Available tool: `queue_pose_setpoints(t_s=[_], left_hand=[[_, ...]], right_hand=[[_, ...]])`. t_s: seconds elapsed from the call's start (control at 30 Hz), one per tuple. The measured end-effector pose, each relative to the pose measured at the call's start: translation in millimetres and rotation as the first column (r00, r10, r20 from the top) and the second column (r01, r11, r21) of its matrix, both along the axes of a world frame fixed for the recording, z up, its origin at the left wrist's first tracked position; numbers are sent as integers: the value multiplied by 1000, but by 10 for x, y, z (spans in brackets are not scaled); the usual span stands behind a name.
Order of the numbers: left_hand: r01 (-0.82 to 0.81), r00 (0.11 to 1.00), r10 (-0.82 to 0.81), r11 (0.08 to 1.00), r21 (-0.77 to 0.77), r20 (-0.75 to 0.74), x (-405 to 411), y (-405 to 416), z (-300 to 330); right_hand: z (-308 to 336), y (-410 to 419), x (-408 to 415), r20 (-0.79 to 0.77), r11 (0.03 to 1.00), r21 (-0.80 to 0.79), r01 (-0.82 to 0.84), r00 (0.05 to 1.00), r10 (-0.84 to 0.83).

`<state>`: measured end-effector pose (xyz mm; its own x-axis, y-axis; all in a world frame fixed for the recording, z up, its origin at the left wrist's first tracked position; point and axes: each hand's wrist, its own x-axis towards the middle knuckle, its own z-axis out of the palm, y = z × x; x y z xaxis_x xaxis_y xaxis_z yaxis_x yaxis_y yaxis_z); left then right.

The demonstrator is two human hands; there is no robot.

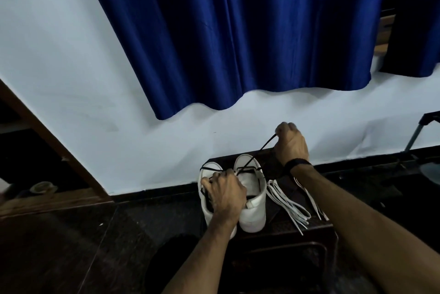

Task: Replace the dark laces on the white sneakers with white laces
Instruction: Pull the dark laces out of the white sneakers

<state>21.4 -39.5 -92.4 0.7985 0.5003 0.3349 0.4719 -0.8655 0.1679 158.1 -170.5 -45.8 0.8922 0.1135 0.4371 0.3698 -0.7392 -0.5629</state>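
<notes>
- Setup: two white sneakers (250, 201) stand side by side, heels toward the person, on a dark stool (281, 234); the stool is against a pale wall under a blue curtain (238, 31).
- Right hand (291, 145): raised above and behind the right-side shoe; fingers curled round the end of a dark lace (259, 150), pinching it; the lace runs taut from the hand down to the shoe's eyelets.
- Left hand (223, 192): fingers curled over the opening of the left-side shoe, gripping it and seemingly dark lace there too; exact hold on the lace cannot be told, as the fingers hide it.
- White laces (288, 203): loose bundle on the stool just right of the shoes, untouched; part passes under the right forearm.
- Step, judged: removal stage; dark lace being drawn out of the eyelets; no white lace threaded yet; task early.
- Next move calls for: steadying the shoe with the left hand while the pull continues row by row; risk of tipping the shoe if the lace snags.
</notes>
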Motion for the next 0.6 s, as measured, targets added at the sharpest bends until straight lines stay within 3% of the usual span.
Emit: queue_pose_setpoints(t_s=[0.07,0.13,0.23,0.3,0.37,0.4,0.6], left_hand=[[-4,1000,4,1000,-1,4,-1,-6,10],[-5,1000,5,1000,2,12,3,-7,14],[2,1000,-1,1000,-9,11,1,1,18],[0,1000,0,1000,-6,16,8,7,6],[-6,1000,6,1000,-15,16,11,17,-2],[-7,1000,8,1000,-21,8,9,21,-1],[5,1000,-5,1000,-2,2,-12,7,14]], right_hand=[[0,27,21,-28,994,86,61,998,-59],[-69,83,-18,-56,997,51,51,997,-48],[-195,183,-155,-69,970,-134,-203,978,195],[-207,271,-291,-187,842,-209,-497,866,464],[-221,384,-393,-268,665,-376,-646,763,589],[-247,432,-408,-251,630,-438,-641,761,599],[-237,451,-402,-114,734,-486,-474,867,485]])
